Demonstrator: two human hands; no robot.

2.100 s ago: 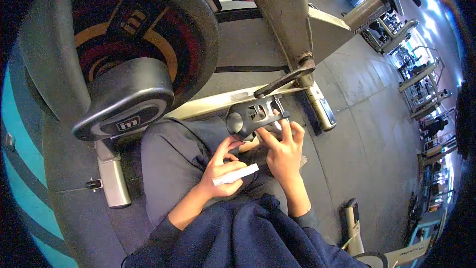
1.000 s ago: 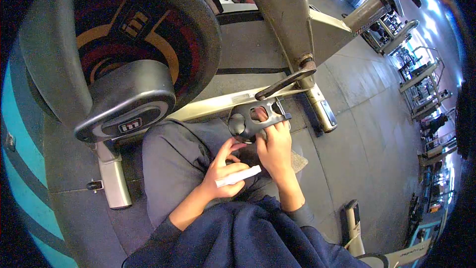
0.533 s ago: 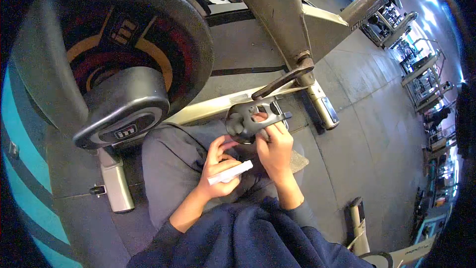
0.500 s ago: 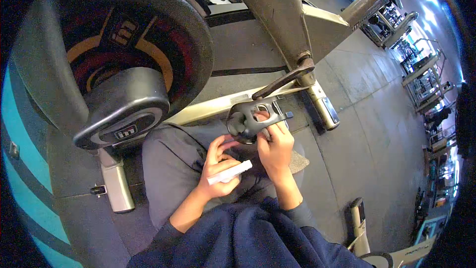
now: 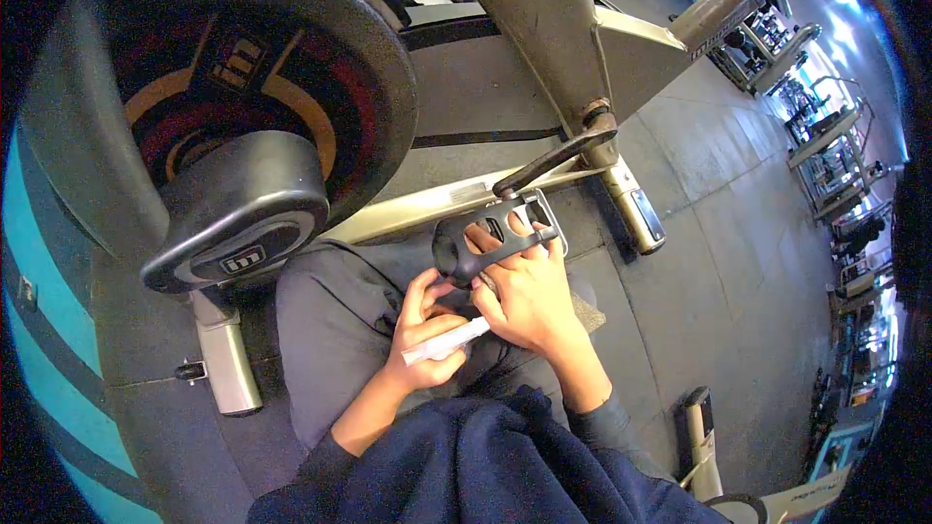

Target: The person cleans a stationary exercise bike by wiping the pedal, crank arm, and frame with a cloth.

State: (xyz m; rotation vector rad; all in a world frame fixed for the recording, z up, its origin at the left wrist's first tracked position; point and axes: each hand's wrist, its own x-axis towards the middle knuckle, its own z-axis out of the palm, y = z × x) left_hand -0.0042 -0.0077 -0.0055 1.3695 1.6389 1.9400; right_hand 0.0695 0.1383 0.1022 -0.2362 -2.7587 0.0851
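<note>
The black pedal (image 5: 503,249) sits at the free end of the crank arm (image 5: 553,163); below the crank arm, the right hand (image 5: 536,299) has its fingers reaching into the pedal's openings, though whether they pinch anything there I cannot tell; below and left of the crank arm, the left hand (image 5: 413,330) clasps a slim white object (image 5: 447,341), fingertips by the pedal's edge; the flywheel (image 5: 374,126) stands left of the crank arm.
</note>
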